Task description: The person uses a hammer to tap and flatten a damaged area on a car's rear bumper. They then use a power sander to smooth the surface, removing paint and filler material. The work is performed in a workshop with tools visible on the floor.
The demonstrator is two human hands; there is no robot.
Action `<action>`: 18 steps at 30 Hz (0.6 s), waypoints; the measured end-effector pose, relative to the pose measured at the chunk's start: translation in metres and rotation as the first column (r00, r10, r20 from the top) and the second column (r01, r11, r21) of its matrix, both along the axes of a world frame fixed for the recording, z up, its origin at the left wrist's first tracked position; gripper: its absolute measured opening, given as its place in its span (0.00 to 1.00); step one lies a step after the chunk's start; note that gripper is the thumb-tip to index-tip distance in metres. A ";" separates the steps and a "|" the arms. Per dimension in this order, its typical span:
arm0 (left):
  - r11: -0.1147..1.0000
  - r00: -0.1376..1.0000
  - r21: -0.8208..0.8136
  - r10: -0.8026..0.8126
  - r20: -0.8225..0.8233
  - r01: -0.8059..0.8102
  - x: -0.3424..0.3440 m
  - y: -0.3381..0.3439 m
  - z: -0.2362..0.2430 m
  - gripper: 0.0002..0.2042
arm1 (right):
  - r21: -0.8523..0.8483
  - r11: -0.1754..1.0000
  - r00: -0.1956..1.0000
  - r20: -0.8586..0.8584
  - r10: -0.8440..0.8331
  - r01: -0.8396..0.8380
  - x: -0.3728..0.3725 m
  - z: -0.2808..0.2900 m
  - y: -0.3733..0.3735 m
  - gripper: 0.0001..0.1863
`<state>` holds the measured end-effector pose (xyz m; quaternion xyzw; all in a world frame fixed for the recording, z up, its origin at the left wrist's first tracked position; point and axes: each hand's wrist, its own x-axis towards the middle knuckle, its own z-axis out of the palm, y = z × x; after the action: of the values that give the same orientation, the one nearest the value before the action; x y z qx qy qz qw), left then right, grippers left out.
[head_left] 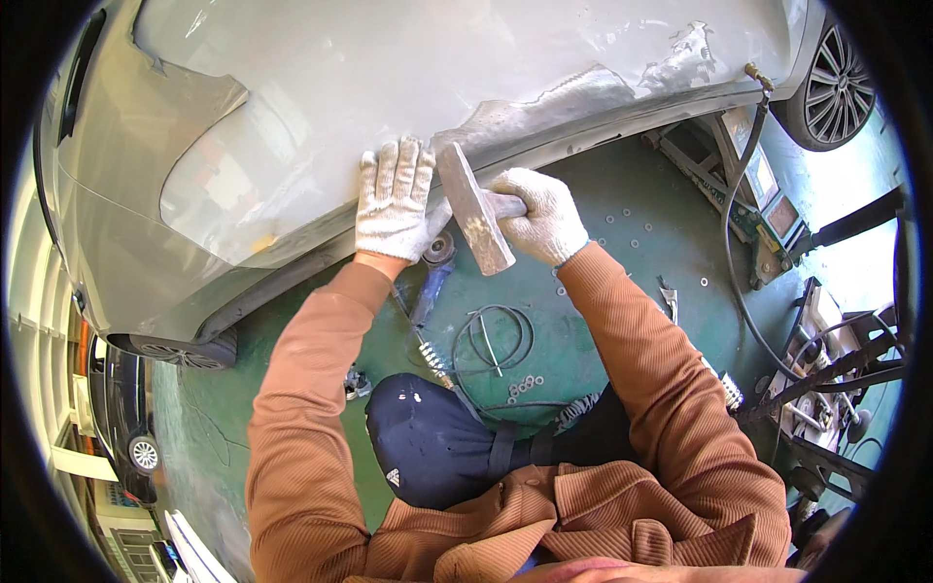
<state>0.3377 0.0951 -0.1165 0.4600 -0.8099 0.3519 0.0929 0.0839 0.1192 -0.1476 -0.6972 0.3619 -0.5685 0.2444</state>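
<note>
My left hand (394, 209), in a white knit glove, lies on the lower side panel of a silver-grey car (321, 87), fingers stretched out side by side. Just right of it, my right hand (544, 216), gloved too, is wrapped round the short handle of a hammer (474, 214). The hammer's long, grey, block-shaped head is tilted, its upper end close to the panel; I cannot tell whether they touch. Paint is stripped to bare metal (544, 107) along the panel's lower edge. Below my hands, a blue angle grinder (430, 287) lies on the green floor.
A dark cable (530, 340) coils by my knee among several washers (525, 384). A black cable (731, 223) runs to a clamp (760, 78) on the sill. Metal equipment (768, 214) and a tool-laden cart (821, 379) stand right. A black car (126, 418) stands far left.
</note>
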 end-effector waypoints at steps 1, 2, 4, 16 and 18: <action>1.000 0.999 -0.007 0.018 -0.034 -0.018 -0.001 0.004 -0.006 0.42 | -0.046 0.999 1.000 -0.009 -0.014 0.014 0.001 -0.003 -0.004 0.13; 0.999 0.997 -0.008 0.035 -0.068 -0.036 -0.004 0.008 -0.012 0.42 | 0.116 0.992 0.999 -0.037 -0.037 0.041 0.001 -0.004 -0.007 0.13; 0.998 0.971 -0.034 0.046 -0.233 -0.056 -0.018 0.017 -0.023 0.42 | 0.420 0.902 0.993 -0.099 -0.065 0.101 0.004 -0.004 -0.012 0.14; 0.990 0.838 0.041 0.133 -0.530 -0.131 -0.038 0.044 -0.048 0.46 | 0.221 0.974 0.993 -0.116 -0.021 0.046 0.025 0.011 0.010 0.14; 0.988 0.854 0.022 0.142 -0.501 -0.152 -0.041 0.042 -0.046 0.47 | 0.044 0.999 0.990 -0.138 -0.026 0.032 0.029 0.006 0.005 0.14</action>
<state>0.2966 0.1375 -0.1629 0.5950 -0.7172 0.2340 0.2772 0.1126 0.1245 -0.1414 -0.7235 0.4009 -0.5143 0.2265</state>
